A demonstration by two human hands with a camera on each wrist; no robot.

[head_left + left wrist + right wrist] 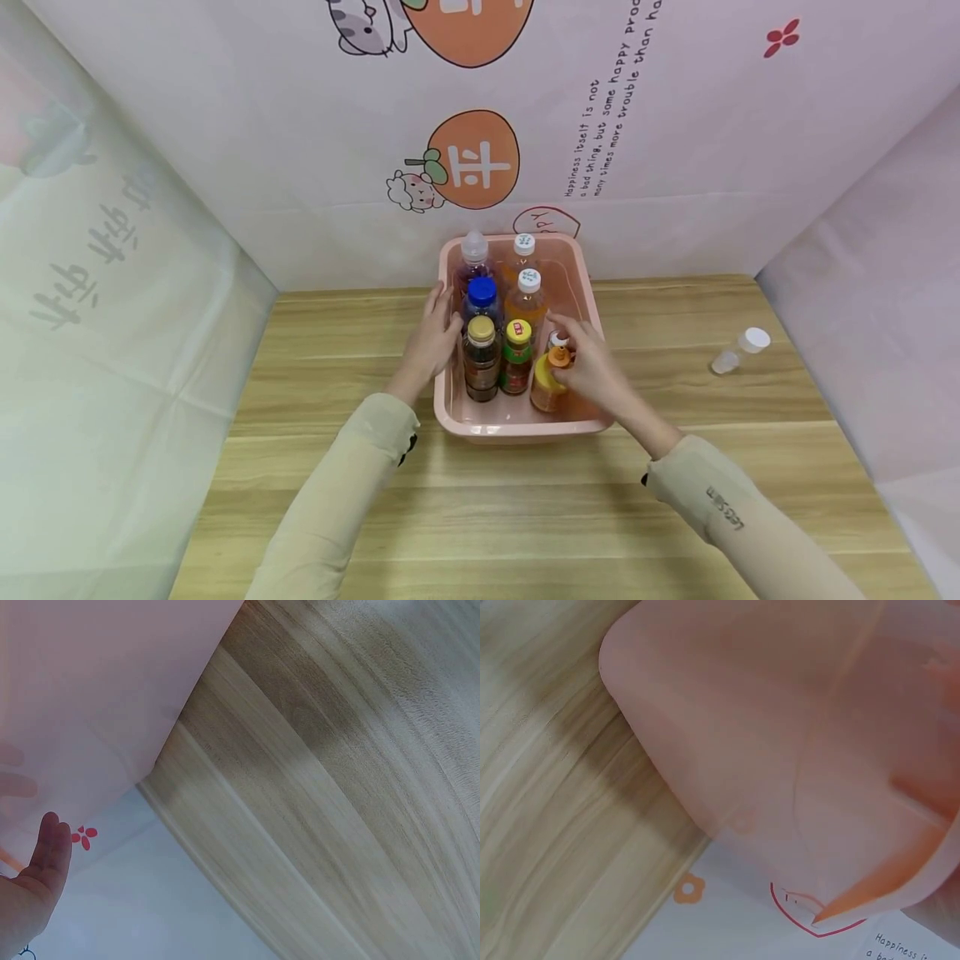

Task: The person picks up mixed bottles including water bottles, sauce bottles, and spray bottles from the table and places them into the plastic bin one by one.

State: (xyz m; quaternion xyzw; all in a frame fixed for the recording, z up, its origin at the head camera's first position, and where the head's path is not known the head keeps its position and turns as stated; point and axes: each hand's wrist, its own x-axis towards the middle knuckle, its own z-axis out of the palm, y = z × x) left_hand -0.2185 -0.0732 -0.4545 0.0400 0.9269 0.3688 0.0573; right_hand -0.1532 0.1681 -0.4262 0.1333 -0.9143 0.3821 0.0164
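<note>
A pink plastic bin [525, 429] holds several bottles. My right hand [596, 379] reaches over the right rim, thumb and fingers around the orange cap of a yellow-topped bottle [547, 392]. Beside that cap, a small white cap [557, 337] shows near the index finger. My left hand [431, 342] lies at the bin's left rim with its fingers extended; in the left wrist view its fingers [52, 851] show beside the pink wall. Near it stand a brown bottle with a tan cap [482, 367] and a blue-capped bottle [482, 304].
A yellow-capped bottle [517, 358], two white-capped bottles, the nearer one orange [528, 304], and a clear-topped purple bottle [476, 262] also stand in the bin. A small clear bottle with a white cap [735, 352] lies on the wooden table [675, 483] at right. Printed cloth [660, 167] hangs behind.
</note>
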